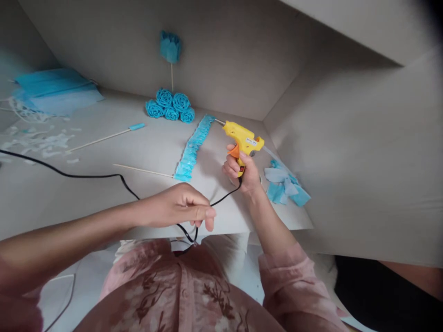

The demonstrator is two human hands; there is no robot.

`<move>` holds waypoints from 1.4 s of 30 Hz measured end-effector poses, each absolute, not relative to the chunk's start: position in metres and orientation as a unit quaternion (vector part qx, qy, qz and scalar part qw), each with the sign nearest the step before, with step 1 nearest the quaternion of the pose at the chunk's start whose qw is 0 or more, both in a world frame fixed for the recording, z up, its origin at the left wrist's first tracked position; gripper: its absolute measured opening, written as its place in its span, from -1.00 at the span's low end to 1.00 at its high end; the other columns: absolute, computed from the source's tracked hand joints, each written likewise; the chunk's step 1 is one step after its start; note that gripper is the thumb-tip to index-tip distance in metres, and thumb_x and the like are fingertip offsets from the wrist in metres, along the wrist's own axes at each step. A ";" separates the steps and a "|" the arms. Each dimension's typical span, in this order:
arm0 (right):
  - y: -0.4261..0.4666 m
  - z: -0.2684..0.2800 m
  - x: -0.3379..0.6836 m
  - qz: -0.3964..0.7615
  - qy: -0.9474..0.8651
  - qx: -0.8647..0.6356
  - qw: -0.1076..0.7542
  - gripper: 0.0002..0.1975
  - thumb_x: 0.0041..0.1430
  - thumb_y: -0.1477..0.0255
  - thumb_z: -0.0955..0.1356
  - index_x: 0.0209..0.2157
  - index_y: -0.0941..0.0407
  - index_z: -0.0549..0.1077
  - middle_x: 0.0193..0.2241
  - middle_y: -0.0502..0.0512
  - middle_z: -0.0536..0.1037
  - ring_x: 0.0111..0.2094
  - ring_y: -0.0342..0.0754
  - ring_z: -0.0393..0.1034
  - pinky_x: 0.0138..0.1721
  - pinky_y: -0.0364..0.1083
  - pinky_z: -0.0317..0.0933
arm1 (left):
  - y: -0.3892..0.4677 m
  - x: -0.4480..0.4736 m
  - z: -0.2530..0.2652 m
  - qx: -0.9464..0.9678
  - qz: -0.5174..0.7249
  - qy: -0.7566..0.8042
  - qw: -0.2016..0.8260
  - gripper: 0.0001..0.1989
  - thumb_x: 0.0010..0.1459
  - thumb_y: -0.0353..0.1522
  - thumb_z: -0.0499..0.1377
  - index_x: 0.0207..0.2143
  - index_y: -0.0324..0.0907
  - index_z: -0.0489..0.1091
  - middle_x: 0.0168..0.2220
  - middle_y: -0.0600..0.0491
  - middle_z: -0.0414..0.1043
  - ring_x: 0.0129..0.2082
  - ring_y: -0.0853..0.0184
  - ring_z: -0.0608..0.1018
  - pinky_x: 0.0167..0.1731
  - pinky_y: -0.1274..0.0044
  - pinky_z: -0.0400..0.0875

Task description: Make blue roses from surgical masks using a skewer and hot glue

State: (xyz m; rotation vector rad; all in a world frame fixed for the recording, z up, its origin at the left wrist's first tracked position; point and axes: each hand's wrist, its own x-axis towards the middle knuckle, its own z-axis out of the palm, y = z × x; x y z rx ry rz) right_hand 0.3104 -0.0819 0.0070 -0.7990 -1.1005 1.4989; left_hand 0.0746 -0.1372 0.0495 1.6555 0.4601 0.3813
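Note:
My right hand point(244, 170) is wrapped round the handle of a yellow hot glue gun point(244, 138) with an orange trigger. The gun's nozzle points left, at the far end of a gathered blue strip point(194, 147) lying on the table. At the strip's near end rests a thin wooden stick point(143, 170). Closer to me, my left hand point(194, 207) is closed on the gun's black cord point(224, 197), near the table's front edge. A clear glue stick juts from the back of the gun.
Rolled blue flowers point(171, 106) are stacked at the back, below a blue flower on a stick point(170, 47). Blue face masks point(57, 87) and white scraps point(41, 140) lie left. A blue-tipped stick point(104, 137) lies nearby. Blue and white pieces point(285, 186) sit right, beside the side wall.

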 end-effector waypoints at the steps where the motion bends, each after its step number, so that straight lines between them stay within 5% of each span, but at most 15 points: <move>1: -0.081 0.007 0.311 0.637 -0.455 -0.325 0.531 -0.63 0.07 0.09 0.46 -0.17 0.02 0.51 -0.70 -0.26 0.07 -0.71 -0.21 -0.05 -0.60 -0.15 -0.02 | -0.133 0.070 0.050 0.730 0.177 0.215 0.624 -0.59 0.33 -0.10 0.21 -0.40 -0.21 0.65 -0.43 -0.03 0.61 -0.47 0.39 0.54 -0.44 0.61 0.42; 9: -0.073 -0.004 0.305 0.626 -0.451 -0.309 0.556 -0.61 0.11 0.09 0.50 -0.11 0.02 0.53 -0.65 -0.21 0.23 -0.65 -0.19 0.13 -0.55 -0.16 0.16 | -0.095 0.061 0.030 0.684 0.307 0.358 0.557 -0.74 0.14 -0.16 0.31 -0.38 -0.19 0.59 -0.44 0.04 0.59 -0.53 0.43 0.45 -0.49 0.60 0.39; 15: -0.057 0.002 0.286 0.481 -0.542 -0.380 0.575 -0.49 0.11 0.01 0.52 -0.01 0.00 0.51 -0.36 -0.02 0.53 -0.31 -0.06 0.46 -0.16 -0.03 0.41 | -0.101 0.084 0.021 0.678 0.218 0.318 0.625 -0.70 0.11 -0.17 0.30 -0.23 -0.20 0.60 -0.36 0.00 0.62 -0.49 0.40 0.49 -0.50 0.58 0.41; 21: -0.064 0.020 0.277 0.481 -0.639 -0.319 0.508 -0.65 0.34 0.03 0.35 -0.08 -0.03 0.58 -0.07 0.08 0.63 0.18 0.07 0.45 0.29 0.11 0.26 | -0.092 0.088 0.027 0.678 0.322 0.346 0.562 -0.65 0.19 -0.09 0.28 -0.32 -0.22 0.56 -0.40 0.03 0.55 -0.44 0.39 0.46 -0.38 0.55 0.41; 24: -0.067 0.016 0.269 0.482 -0.621 -0.342 0.515 -0.53 0.32 -0.10 0.29 -0.09 -0.06 0.58 -0.13 0.09 0.64 0.20 0.12 0.45 0.25 0.17 0.32 | -0.084 0.085 0.020 0.635 0.393 0.381 0.545 -0.63 0.17 -0.06 0.32 -0.37 -0.21 0.49 -0.42 0.07 0.46 -0.41 0.39 0.44 -0.35 0.55 0.38; 29: -0.073 0.009 0.257 0.516 -0.601 -0.362 0.491 -0.37 0.23 -0.23 0.26 0.03 -0.06 0.54 -0.13 0.12 0.64 0.03 0.08 0.54 -0.01 0.05 0.48 | -0.082 0.088 0.009 0.598 0.397 0.334 0.611 -0.56 0.20 -0.04 0.31 -0.08 -0.19 0.51 -0.09 -0.04 0.53 -0.19 0.30 0.53 -0.19 0.49 0.46; 35: -0.080 0.000 0.252 0.511 -0.628 -0.386 0.443 -0.40 0.24 -0.19 0.30 -0.16 0.06 0.57 -0.29 0.10 0.60 -0.33 -0.04 0.48 -0.49 -0.14 0.31 | -0.086 0.090 -0.002 0.550 0.402 0.301 0.668 -0.57 0.18 -0.06 0.36 -0.11 -0.22 0.50 -0.16 -0.02 0.52 -0.24 0.32 0.54 -0.25 0.52 0.45; 37: -0.080 -0.004 0.254 0.496 -0.637 -0.391 0.442 -0.43 0.26 -0.16 0.31 -0.21 0.08 0.57 -0.35 0.07 0.59 -0.39 -0.07 0.45 -0.44 -0.13 0.34 | -0.085 0.089 -0.004 0.523 0.432 0.307 0.667 -0.58 0.14 -0.09 0.40 -0.14 -0.21 0.49 -0.21 0.03 0.51 -0.28 0.37 0.52 -0.26 0.54 0.43; 42: -0.093 -0.001 0.263 0.330 -0.686 -0.452 0.465 -0.65 0.35 0.06 0.36 -0.10 0.01 0.62 -0.20 0.11 0.69 -0.18 0.04 0.59 -0.10 0.01 0.46 | -0.075 0.085 0.003 0.464 0.531 0.290 0.646 -0.58 0.11 -0.14 0.44 -0.13 -0.18 0.43 -0.24 0.09 0.51 -0.32 0.43 0.50 -0.22 0.57 0.42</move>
